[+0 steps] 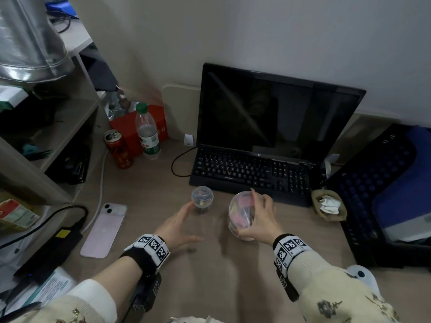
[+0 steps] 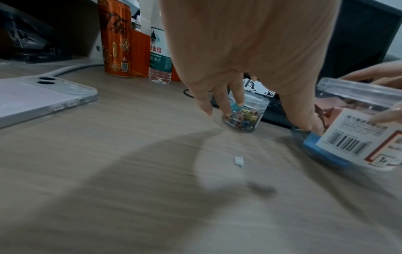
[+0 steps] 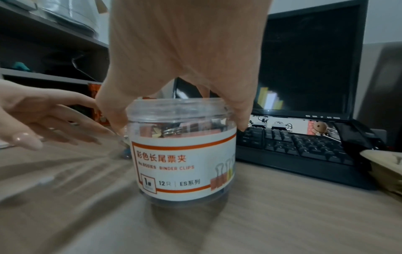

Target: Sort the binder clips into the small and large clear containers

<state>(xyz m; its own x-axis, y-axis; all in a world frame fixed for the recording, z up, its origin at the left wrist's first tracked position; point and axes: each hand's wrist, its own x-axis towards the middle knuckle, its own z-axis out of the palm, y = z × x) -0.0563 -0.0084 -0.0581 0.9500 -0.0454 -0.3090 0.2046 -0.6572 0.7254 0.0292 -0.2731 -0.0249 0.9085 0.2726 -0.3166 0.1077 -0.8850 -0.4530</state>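
The right hand (image 1: 258, 217) grips the large clear plastic container with a white and orange label (image 3: 185, 154) from above, thumb on one side of the rim and fingers (image 3: 241, 113) curled down the other. In the right wrist view its base looks to sit on the wood-grain surface (image 1: 210, 276), though blur hides the contact. Inside lie large binder clips (image 3: 180, 129), pinkish-orange with silver wire handles.

The left hand (image 1: 179, 226) is spread and relaxed, holding nothing. Its fingers (image 2: 224, 101) reach toward the small clear plastic container (image 1: 202, 198), which stands upright on the surface just left of the large one and in front of the black keyboard (image 1: 251, 173). Whether the fingertips touch it cannot be told. It holds small multicoloured binder clips (image 2: 243, 118).

A tiny white scrap (image 2: 238, 160) lies on the surface nearer the person. To the left lie a pink phone in a clear case (image 1: 103, 229), face down, and a black power adapter (image 1: 53, 250). Farther back stand a red drink can (image 1: 119, 149) and a clear water bottle with a green cap (image 1: 147, 131). A dark monitor (image 1: 275, 115) rises behind the keyboard.
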